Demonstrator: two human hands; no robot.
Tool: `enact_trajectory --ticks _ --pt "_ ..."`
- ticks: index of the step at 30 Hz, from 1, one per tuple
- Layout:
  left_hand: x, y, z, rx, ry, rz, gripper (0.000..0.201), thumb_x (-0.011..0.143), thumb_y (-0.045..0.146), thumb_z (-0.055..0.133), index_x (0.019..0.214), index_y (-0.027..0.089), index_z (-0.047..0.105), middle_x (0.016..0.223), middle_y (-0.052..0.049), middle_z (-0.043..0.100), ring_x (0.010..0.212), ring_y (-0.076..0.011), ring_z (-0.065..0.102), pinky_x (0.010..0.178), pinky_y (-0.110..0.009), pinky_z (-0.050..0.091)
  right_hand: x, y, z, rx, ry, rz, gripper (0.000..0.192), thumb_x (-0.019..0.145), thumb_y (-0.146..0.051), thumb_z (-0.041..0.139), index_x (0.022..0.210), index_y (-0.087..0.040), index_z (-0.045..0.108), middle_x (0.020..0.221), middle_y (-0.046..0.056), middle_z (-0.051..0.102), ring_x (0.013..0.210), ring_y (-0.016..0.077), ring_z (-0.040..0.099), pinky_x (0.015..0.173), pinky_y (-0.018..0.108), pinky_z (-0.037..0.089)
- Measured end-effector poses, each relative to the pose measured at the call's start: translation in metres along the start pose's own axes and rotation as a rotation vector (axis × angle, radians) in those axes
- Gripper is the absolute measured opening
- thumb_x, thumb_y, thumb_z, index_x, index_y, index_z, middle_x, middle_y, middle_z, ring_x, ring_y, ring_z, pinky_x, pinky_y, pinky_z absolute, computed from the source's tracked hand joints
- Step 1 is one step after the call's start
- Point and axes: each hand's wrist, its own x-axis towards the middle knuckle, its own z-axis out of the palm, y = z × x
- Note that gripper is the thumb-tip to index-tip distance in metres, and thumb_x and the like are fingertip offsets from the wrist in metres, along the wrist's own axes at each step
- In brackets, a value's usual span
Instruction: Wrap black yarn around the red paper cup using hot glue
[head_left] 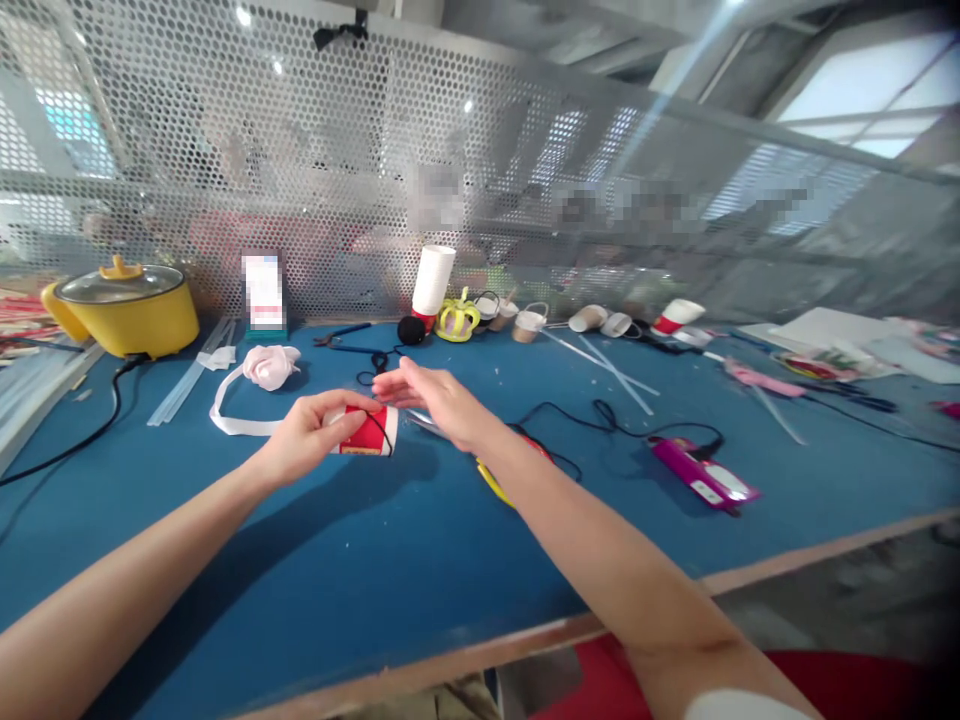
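Cup (367, 437), red-and-white — left of centre, above counter (300, 590) | left hand (309, 432): fingers pinching cup, black cord (385, 434) across it | right hand (439, 398): fingers extended alongside — pinch undeterminable

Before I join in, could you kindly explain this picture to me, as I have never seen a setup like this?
Of course. There is no machine here: these are a person's two bare hands, seen by a camera worn on that person's head, looking forward and down.

The left hand holds a red-and-white paper cup on its side, with a thin black cord across it. The right hand is at the cup's far end; whether it grips the cord is unclear.

On the blue tabletop are a yellow electric pot with a glass lid, a rolled white fabric strip and a stack of white paper cups. Behind stands a perforated metal screen.
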Motion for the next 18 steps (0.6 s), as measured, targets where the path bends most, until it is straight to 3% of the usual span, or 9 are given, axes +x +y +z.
enact_trajectory --ticks 3,7,12,15,18 --pt "0.006 -0.006 -0.004 -0.124 0.079 -0.099 0.023 0.070 0.033 0.067 0.085 0.015 0.067 0.072 -0.003 0.069 0.063 -0.0130 0.062 0.061 -0.024 0.050 0.023 0.023 -0.035 -0.473 0.227 0.170 0.040 0.093 -0.031 0.027 0.100 -0.014 0.061 0.102 0.011 0.066 0.089 0.0157 0.063 0.075 0.026 0.047" --pt "0.013 -0.013 -0.008 -0.196 0.155 -0.150 0.027 0.067 0.035 0.069 0.085 0.014 0.067 0.072 -0.003 0.069 0.061 -0.0130 0.063 0.059 -0.024 0.050 0.043 0.062 -0.062 -0.663 0.220 0.332 0.004 0.069 -0.013 0.061 0.071 -0.011 0.063 0.089 0.017 0.067 0.098 0.0292 0.058 0.080 0.033 0.043" --pt "0.015 -0.018 -0.006 -0.166 0.244 -0.164 0.027 0.067 0.036 0.069 0.079 0.013 0.066 0.068 -0.003 0.068 0.057 -0.0118 0.061 0.055 -0.022 0.049 0.046 0.091 -0.058 -0.702 0.191 0.410 0.013 0.055 -0.008 0.067 0.064 -0.014 0.059 0.089 0.016 0.066 0.097 0.0298 0.058 0.078 0.031 0.043" --pt "0.014 -0.019 -0.004 -0.185 0.278 -0.186 0.025 0.065 0.035 0.071 0.077 0.013 0.066 0.066 -0.002 0.067 0.056 -0.0111 0.061 0.055 -0.022 0.050 0.042 0.092 -0.057 -0.639 0.228 0.409 0.020 0.059 -0.011 0.065 0.077 -0.014 0.057 0.081 0.013 0.066 0.086 0.0261 0.062 0.071 0.031 0.045" --pt "0.015 -0.017 -0.004 -0.230 0.303 -0.236 0.024 0.061 0.032 0.074 0.072 0.013 0.065 0.061 0.000 0.066 0.052 -0.0100 0.061 0.052 -0.021 0.049 0.030 0.079 -0.060 -0.517 0.248 0.372 0.027 0.068 -0.014 0.058 0.095 -0.014 0.052 0.074 0.006 0.066 0.066 0.0163 0.062 0.060 0.027 0.048"
